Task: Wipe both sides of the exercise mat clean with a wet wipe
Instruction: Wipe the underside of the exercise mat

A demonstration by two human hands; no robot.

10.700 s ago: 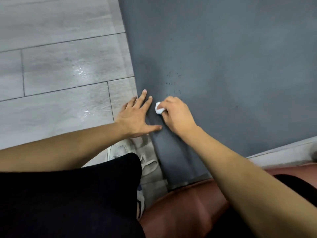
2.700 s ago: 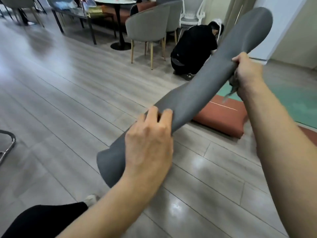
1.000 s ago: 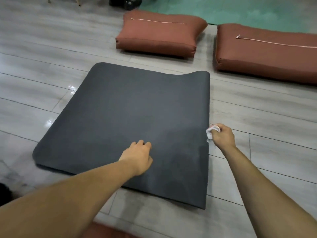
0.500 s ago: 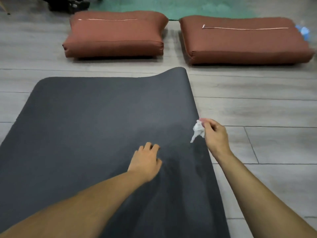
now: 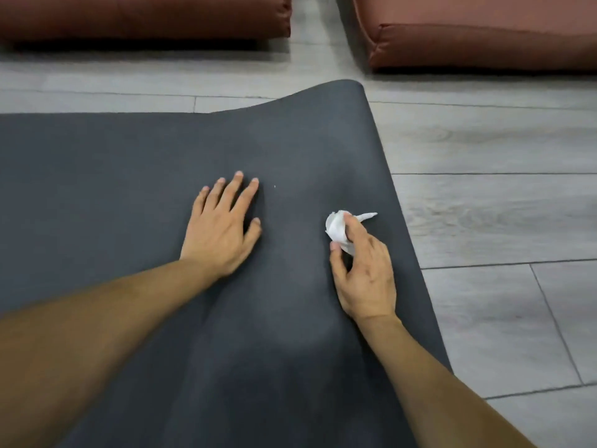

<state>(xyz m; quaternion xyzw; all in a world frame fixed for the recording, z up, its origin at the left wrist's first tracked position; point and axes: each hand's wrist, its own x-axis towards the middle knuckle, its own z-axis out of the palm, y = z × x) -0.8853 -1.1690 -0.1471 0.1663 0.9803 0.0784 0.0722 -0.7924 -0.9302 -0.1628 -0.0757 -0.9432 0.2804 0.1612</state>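
Note:
The dark grey exercise mat [image 5: 129,163] lies spread on the floor and fills most of the view; its far right corner curls up a little. My left hand [image 5: 223,224] rests flat on the mat with its fingers spread. To its right, my right hand [image 5: 363,273] pinches a crumpled white wet wipe [image 5: 337,226] between thumb and fingers, and the wipe sits on the mat near the right edge. A tiny white speck lies on the mat beyond my left hand.
Two rust-brown floor cushions lie beyond the mat, one at the far left [image 5: 145,14] and one at the far right [image 5: 484,43]. Grey wood-look floor tiles [image 5: 500,205] run along the mat's right side.
My view has dropped closer to the mat. My left hand went from curled to flat with fingers spread. My right hand carried the wipe from the mat's right edge down onto its surface.

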